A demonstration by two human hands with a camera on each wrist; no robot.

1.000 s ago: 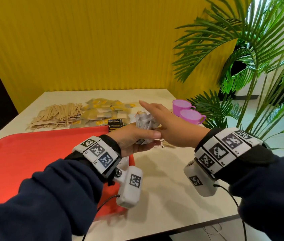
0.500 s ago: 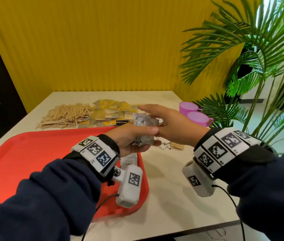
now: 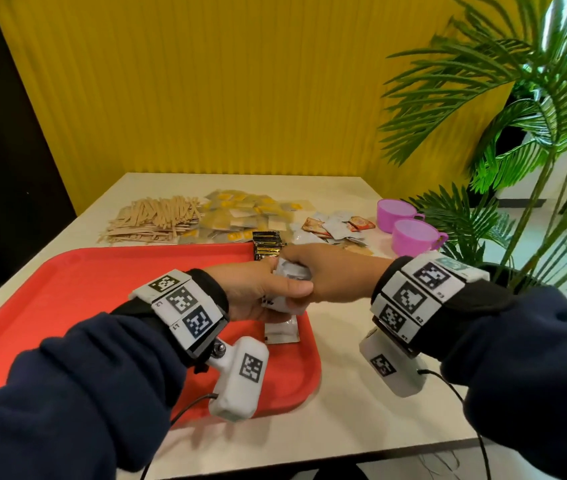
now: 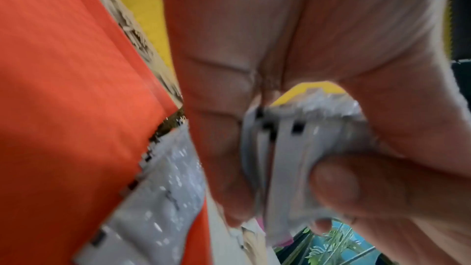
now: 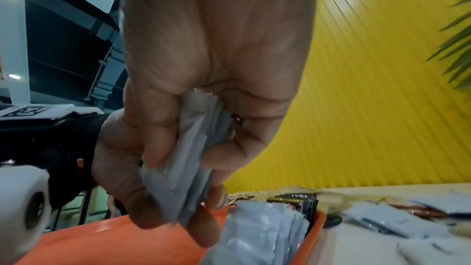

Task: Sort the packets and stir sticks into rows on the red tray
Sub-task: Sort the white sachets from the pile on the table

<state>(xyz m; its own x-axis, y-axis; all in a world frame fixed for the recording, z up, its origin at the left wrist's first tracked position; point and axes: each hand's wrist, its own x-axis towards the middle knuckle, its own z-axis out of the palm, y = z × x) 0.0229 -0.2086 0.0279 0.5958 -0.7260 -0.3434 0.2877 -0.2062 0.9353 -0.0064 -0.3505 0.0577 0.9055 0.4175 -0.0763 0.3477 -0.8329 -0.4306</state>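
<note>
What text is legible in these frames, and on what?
"L2", "L1": tiny tags beside the marker squares on the left wrist band.
"R3", "R2", "R1": the same on the right wrist band.
Silver packets, yellow packets, black packets: print too blurred to read.
Wrist views: no readable text.

Two pink cups (image 3: 398, 211) stand at the right of the desk (image 3: 344, 393), and there is one red tray (image 3: 67, 299). One potted palm (image 3: 535, 116) stands beyond. The wooden stir sticks (image 3: 154, 220), yellow packets (image 3: 240, 216) and silver packets (image 3: 334, 226) lie in heaps too dense to count; one black stack (image 3: 266, 244) sits on the tray's far edge.
</note>
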